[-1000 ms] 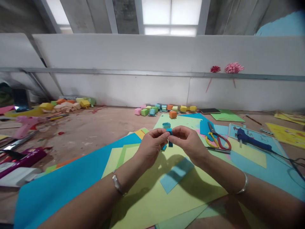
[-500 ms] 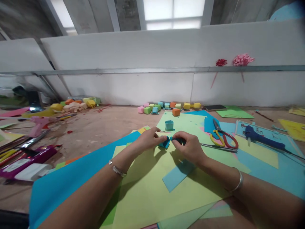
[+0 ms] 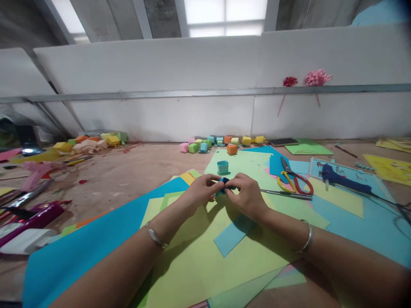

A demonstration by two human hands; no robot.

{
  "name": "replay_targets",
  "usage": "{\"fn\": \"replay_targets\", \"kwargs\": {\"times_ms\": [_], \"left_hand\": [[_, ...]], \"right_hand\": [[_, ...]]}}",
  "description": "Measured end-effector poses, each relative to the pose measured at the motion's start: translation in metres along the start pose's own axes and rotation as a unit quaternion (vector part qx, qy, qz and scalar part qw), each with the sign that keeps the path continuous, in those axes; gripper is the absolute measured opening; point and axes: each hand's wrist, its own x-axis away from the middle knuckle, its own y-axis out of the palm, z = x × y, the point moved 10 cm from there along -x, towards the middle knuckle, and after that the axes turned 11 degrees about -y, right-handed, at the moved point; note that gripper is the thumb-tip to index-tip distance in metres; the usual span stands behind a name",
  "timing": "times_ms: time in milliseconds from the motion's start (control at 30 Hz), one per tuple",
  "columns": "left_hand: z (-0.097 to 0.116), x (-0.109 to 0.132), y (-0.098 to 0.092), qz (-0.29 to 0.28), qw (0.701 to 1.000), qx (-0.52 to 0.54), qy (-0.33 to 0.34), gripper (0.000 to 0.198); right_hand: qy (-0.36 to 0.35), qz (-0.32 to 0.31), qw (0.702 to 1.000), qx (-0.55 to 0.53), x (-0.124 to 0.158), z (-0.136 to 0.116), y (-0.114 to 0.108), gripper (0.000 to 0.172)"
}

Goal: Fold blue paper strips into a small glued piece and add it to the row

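Observation:
Both of my hands meet over the pale yellow-green paper sheet (image 3: 192, 252). My left hand (image 3: 203, 191) pinches a small dark-blue folded paper piece (image 3: 224, 183) between thumb and fingers. From the other side, my right hand (image 3: 246, 194) is closed with its fingertips against the same blue paper; my fingers cover most of it. Just beyond them stands a small light-blue open paper box (image 3: 222, 167). A light-blue paper strip (image 3: 228, 241) lies on the sheet below my right hand.
On the right lie scissors (image 3: 297, 182) with red and yellow handles and a blue glue gun (image 3: 346, 179). Small coloured paper cubes (image 3: 232, 149) line the wall. Pink glue gun (image 3: 37, 174) and purple device (image 3: 38, 220) sit left. Large blue paper (image 3: 80, 248) lies under my left arm.
My right hand has moved left to meet my left hand at the blue paper; the gap between their fingertips has closed. The whole view has shifted slightly.

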Motion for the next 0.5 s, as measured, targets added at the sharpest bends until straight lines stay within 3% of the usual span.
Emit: {"fn": "replay_targets", "kwargs": {"times_ms": [333, 500], "left_hand": [[-0.0065, 0.0012, 0.0021, 0.015, 0.999, 0.029, -0.019, 0.029], [-0.0028, 0.0034, 0.0023, 0.030, 0.999, 0.032, 0.014, 0.028]], "right_hand": [[0.014, -0.020, 0.997, 0.075, 0.0010, 0.0075, 0.0041, 0.012], [-0.004, -0.019, 0.996, 0.090, 0.0017, 0.0061, 0.0058, 0.015]]}}
